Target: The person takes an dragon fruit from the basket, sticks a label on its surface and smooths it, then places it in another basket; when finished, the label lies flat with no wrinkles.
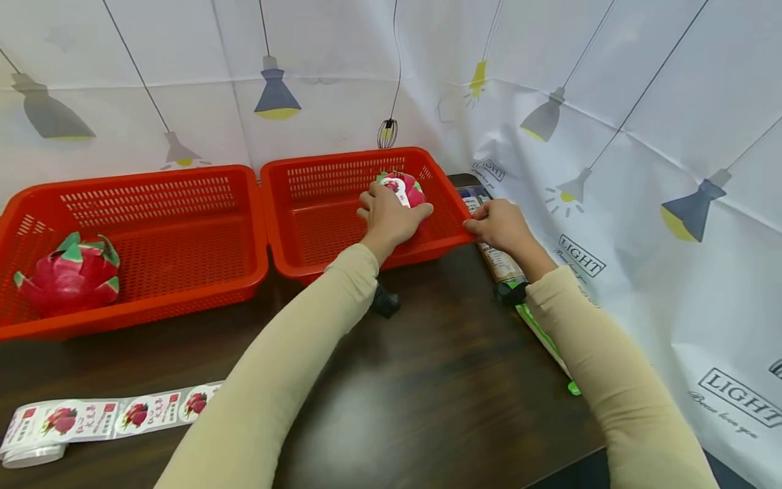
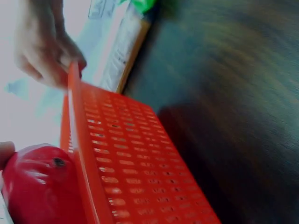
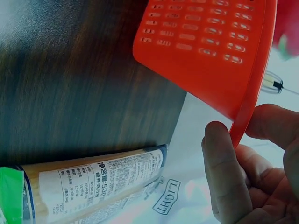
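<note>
My left hand (image 1: 392, 216) grips a dragon fruit (image 1: 415, 193) inside the right-hand red basket (image 1: 324, 231). A white sticker shows on the fruit's upper side. In the left wrist view the fruit (image 2: 42, 182) is close to the basket wall (image 2: 135, 158), with only a fingertip at the edge. My right hand (image 1: 502, 229) pinches the basket's right front corner rim, thumb and fingers on either side of it in the right wrist view. Another dragon fruit (image 1: 72, 275) lies in the left-hand red basket (image 1: 183, 238). Whether the held fruit touches the basket floor is hidden.
A roll of dragon-fruit stickers (image 1: 91, 420) lies partly unrolled on the dark table (image 1: 440, 380). A long printed package (image 3: 103, 182) with a green end lies beneath my right forearm. The lamp-patterned white sheet (image 1: 611, 204) borders the table's back and right side.
</note>
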The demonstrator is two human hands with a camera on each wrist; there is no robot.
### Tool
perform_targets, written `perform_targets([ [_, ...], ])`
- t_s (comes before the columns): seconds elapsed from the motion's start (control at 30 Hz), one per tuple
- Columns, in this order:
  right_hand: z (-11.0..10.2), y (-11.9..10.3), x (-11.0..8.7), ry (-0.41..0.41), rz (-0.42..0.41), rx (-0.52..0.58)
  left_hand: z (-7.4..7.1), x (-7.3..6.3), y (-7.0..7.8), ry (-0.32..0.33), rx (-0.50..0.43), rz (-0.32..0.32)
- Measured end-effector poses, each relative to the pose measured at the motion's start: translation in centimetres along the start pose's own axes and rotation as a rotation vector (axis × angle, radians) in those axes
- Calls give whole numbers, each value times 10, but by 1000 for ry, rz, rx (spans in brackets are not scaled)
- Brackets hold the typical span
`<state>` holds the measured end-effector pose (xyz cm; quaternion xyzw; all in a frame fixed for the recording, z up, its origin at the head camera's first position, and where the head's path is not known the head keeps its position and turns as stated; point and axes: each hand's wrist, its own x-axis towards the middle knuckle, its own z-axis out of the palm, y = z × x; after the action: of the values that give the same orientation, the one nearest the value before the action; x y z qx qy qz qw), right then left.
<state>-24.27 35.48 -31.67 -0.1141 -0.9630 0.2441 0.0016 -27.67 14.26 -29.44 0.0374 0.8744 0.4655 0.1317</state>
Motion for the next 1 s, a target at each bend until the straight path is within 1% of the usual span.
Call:
perform_targets([
  [0.13, 8, -7, 1, -20, -23, -27, 7, 15, 0, 30, 73, -80],
  [0.27, 15, -9, -2, -40, -30, -50, 19, 27, -11, 30, 100, -111],
  [0.37, 18, -10, -5, -35, -32, -62, 29, 31, -18, 31, 110, -103],
  [0.43, 17, -10, -7, -33, -31, -58, 36, 31, -19, 32, 119, -100],
  [0.53, 14, -10, -7, -36, -30, -46, 43, 30, -16, 20, 154, -101],
  [0.67, 8, -8, -6, -31, -18, -35, 49, 33, -10, -10, 199, -81],
  [0.77, 5, -6, -5, -22, -10, -39, 52, 36, -8, -23, 216, -67],
  [1.0, 3, 2, 0, -24, 13, -38, 58, 41, -5, -43, 253, -82],
])
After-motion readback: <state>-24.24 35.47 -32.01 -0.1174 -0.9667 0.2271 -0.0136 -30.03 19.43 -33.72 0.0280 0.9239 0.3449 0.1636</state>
